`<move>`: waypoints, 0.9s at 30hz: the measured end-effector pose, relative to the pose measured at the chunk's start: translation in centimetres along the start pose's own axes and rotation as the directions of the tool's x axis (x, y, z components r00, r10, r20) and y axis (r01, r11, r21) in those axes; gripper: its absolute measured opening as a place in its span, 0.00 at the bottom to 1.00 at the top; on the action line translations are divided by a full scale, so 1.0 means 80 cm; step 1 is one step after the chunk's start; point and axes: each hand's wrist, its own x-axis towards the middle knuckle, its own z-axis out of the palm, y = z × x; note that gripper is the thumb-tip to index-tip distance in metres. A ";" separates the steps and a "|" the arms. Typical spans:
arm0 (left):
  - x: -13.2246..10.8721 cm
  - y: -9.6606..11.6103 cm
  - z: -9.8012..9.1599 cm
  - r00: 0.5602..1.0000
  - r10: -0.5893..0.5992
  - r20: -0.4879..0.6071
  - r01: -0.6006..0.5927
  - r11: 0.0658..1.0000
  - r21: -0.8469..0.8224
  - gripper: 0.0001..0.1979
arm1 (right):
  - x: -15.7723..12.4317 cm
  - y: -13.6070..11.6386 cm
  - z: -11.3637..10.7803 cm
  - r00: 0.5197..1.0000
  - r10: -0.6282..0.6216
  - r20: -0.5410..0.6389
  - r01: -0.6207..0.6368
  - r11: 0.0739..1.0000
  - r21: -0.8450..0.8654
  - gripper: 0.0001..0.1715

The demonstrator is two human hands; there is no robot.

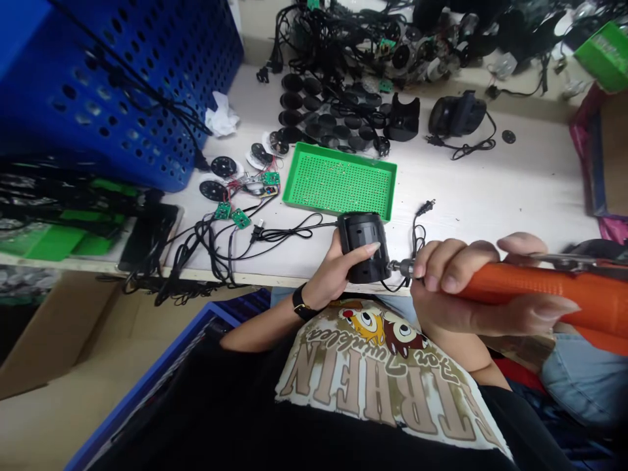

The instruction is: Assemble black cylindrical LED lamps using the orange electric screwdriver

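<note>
My left hand [338, 265] is wrapped round a black cylindrical plastic housing [364, 245] at the table's front edge, thumb across its side. A black cord runs from the housing to the left. In my right hand [466, 281] is an orange electric screwdriver [520, 288], held level and pointing left. Its metal bit [398, 266] meets the right end of the housing; the screw itself is too small to make out. Just behind the housing lies a green perforated tray [343, 180] with small screws scattered in it.
Left of the tray lie green circuit boards [240, 218], black discs [213, 190] and tangled cords. A blue perforated crate [147, 78] stands at the far left. Black cylinders [326, 121], a black device [457, 114] and a heap of wired parts [407, 49] occupy the back.
</note>
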 end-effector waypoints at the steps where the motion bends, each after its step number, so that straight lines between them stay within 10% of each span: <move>1: -0.001 0.001 0.001 1.000 0.004 -0.011 -0.004 1.000 -0.012 0.31 | -0.003 0.000 0.001 1.000 0.016 0.023 -0.017 1.000 0.007 0.20; 16: -0.004 0.001 -0.001 0.999 0.024 -0.040 -0.026 0.999 -0.043 0.32 | -0.016 0.027 0.017 0.994 0.024 0.106 -0.029 0.998 0.049 0.15; 27: -0.003 -0.003 -0.022 0.996 -0.008 0.092 0.017 0.994 -0.104 0.35 | 0.003 0.017 0.022 0.999 -0.033 -0.043 0.031 0.998 -0.053 0.18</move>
